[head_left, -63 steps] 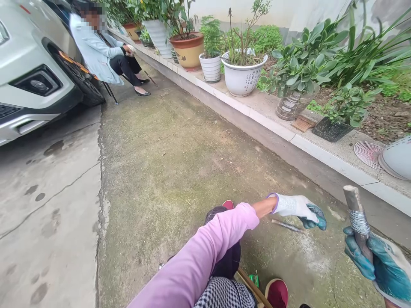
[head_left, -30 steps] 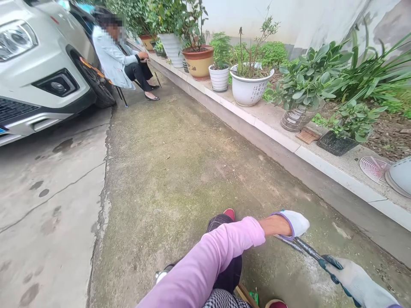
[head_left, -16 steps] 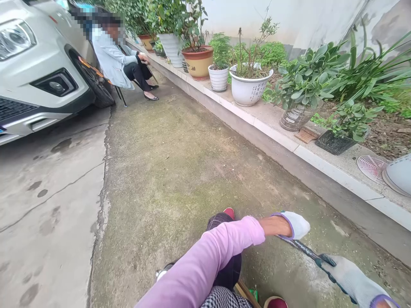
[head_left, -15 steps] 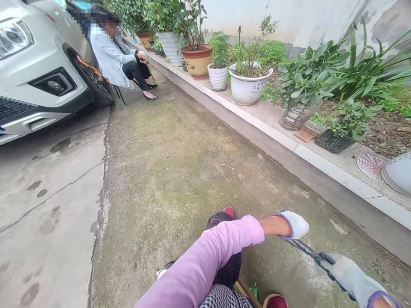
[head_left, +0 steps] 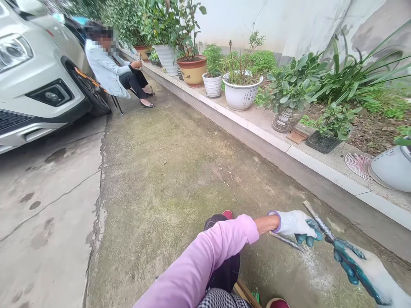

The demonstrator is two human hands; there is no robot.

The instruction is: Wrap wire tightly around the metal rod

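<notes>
My left hand, in a white glove with green-coated fingers, reaches out from a lilac sleeve. Its fingers are loosely bent and somewhat apart, with nothing visible held in them. My right hand, gloved alike, is closed around a dark and silvery metal rod. That rod slants up and away, its flattened tip just beyond my left fingers. Below the left hand runs a second thin metal rod, seemingly on the ground and partly hidden by the glove. Pale powder lies on the concrete beneath both hands.
A raised tiled ledge bears several potted plants, including a white pot. Another person sits farther off beside a white car. A red shoe and a wooden edge show near my legs.
The rod in my right hand has swung so its tip points up and away. My left fingers have turned into view, loosened, and the second rod now shows below them.
</notes>
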